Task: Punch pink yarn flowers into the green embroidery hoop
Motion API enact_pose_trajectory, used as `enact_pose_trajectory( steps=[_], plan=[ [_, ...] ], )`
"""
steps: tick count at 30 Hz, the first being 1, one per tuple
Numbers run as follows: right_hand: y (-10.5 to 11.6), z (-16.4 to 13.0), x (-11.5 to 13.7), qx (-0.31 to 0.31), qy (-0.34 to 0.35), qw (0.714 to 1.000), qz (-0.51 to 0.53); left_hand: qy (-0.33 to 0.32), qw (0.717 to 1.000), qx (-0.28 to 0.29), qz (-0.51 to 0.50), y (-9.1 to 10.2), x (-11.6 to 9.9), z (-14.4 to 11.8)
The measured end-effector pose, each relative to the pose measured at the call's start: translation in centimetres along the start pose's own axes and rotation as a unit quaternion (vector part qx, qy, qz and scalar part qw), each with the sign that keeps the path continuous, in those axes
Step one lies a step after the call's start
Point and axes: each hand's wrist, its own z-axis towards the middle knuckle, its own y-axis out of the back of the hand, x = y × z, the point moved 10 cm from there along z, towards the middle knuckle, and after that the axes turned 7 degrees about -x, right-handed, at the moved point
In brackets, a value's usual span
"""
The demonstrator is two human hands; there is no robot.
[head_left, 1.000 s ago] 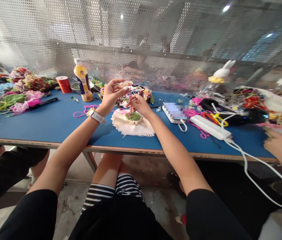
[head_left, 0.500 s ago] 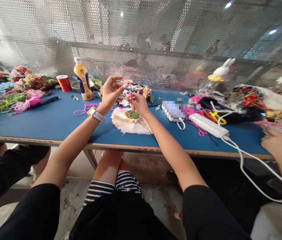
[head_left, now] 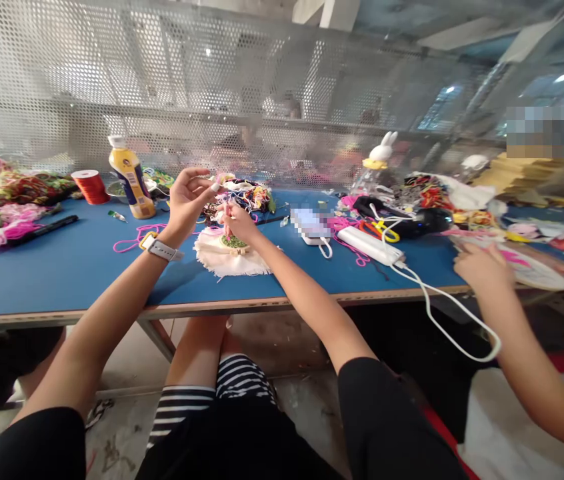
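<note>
On the blue table lies a frayed white cloth (head_left: 207, 259), stretched in a small round embroidery hoop (head_left: 237, 251) with green looped stitching (head_left: 235, 241). My right hand (head_left: 240, 223) is closed around a slim pink punch needle (head_left: 227, 223), held upright over the hoop. It partly covers the stitching. Up and left of it, my left hand (head_left: 189, 199) is raised off the table with thumb and forefinger brought together; any thread between them is too fine to see. A pile of mixed yarn (head_left: 252, 195) sits just behind both hands.
A yellow bottle (head_left: 135, 180) and red spool (head_left: 91, 187) stand left, near yarn heaps (head_left: 22, 183). To the right are a phone (head_left: 312, 225), a white power bank (head_left: 369, 245) and its cable (head_left: 432, 300). A neighbour's hand (head_left: 485, 270) holds a larger hoop (head_left: 537, 267).
The view has swung right, so the table's things sit further left and the neighbour's hoop shows. My right hand, with the punch needle, is lower over the hoop; my left hand stays raised.
</note>
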Motion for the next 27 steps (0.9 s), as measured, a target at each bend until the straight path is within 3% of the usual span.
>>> enact_pose_trajectory(
  steps=[4, 11, 14, 18, 27],
  plan=[
    [-0.1, 0.1, -0.4, 0.001, -0.016, 0.999, 0.034, 0.035, 0.999, 0.029, 0.007, -0.5, 0.9, -0.3],
    [-0.3, 0.1, -0.6, 0.01, 0.004, 0.998, 0.066, 0.035, 0.997, 0.036, 0.052, -0.3, 2.3, -0.7],
    [-0.4, 0.1, -0.6, 0.01, 0.012, 0.997, 0.078, 0.011, 0.998, 0.028, 0.051, -0.1, 2.1, -0.6],
    [-0.3, 0.1, -0.5, 0.012, 0.021, 0.996, 0.08, -0.03, 0.996, 0.066, 0.052, -0.9, 1.5, -0.7],
    [0.0, 0.2, -0.4, 0.006, 0.043, 0.998, 0.05, -0.028, 0.997, 0.059, 0.051, -0.8, 1.4, -0.7]
  ],
)
